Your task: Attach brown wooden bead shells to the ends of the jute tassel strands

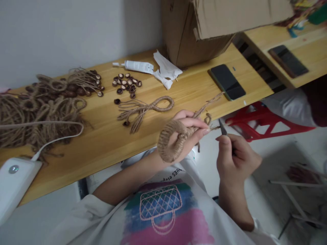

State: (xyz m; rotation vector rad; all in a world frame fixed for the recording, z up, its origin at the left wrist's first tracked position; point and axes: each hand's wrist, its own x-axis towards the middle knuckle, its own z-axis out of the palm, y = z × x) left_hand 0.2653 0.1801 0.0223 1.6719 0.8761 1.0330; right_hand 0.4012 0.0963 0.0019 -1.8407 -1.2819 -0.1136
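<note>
My left hand (pixel 192 131) pinches a thick loop wrapped in jute twine (pixel 170 143), just off the front edge of the table. Loose twine ends (pixel 209 102) stick out past the fingers, and one strand runs toward the right. Closed around a small dark pointed tool (pixel 223 128), my right hand (pixel 236 156) holds its tip against or very near that strand. Most of the tool is hidden in the fist, so its exact kind does not show. A second jute loop with loose tails (pixel 153 106) lies on the table behind my left hand.
Brown nut-like caps (pixel 127 81) lie near a glue tube (pixel 139 66) and crumpled white paper (pixel 167 69). A jute pile (pixel 46 109) and a white power bank (pixel 17 183) are left. A cardboard box (pixel 204 41), a phone (pixel 227 81) and a red stool (pixel 265 120) are right.
</note>
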